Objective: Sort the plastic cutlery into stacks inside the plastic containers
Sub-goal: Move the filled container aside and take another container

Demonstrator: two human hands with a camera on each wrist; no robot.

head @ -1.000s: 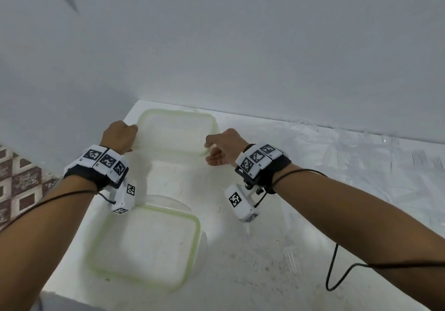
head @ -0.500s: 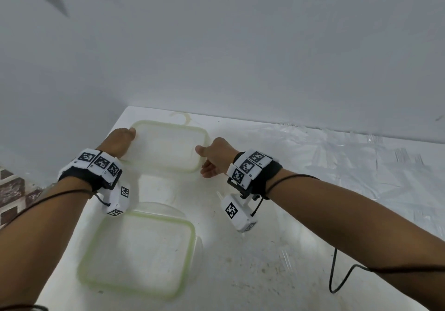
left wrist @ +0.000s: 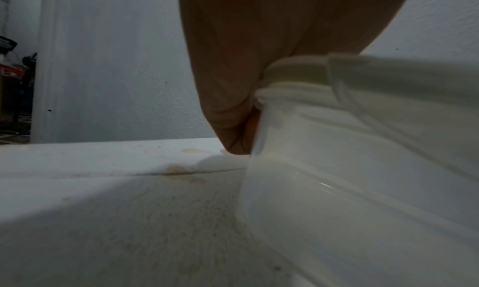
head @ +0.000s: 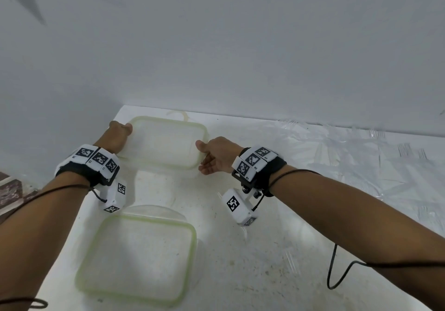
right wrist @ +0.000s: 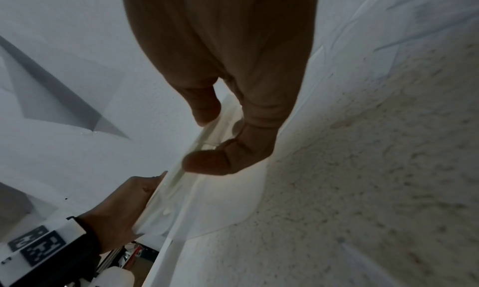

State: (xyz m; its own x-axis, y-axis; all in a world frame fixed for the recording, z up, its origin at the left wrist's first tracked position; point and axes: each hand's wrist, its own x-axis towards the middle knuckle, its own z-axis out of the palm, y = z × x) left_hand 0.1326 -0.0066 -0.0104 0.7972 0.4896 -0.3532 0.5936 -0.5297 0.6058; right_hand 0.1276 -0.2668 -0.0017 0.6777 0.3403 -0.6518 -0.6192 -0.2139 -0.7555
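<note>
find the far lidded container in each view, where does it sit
Head: far container at centre left, between left hand and right hand.
Left wrist: fills the right side, hand on its lid edge.
Right wrist: seen edge-on at lower centre, thumb and fingers pinching its rim.
Shared landmark: the left hand on the container's end, also in the right wrist view.

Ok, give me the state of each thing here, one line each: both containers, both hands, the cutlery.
Far container: lid on, standing on the table, held at both ends.
Near container: lid on, flat on the table, untouched.
Left hand: grip on the far container's left end.
Right hand: thumb on the lid's right edge, fingers curled at the rim.
Cutlery: clear pieces loose on the table, right side, unsorted.
</note>
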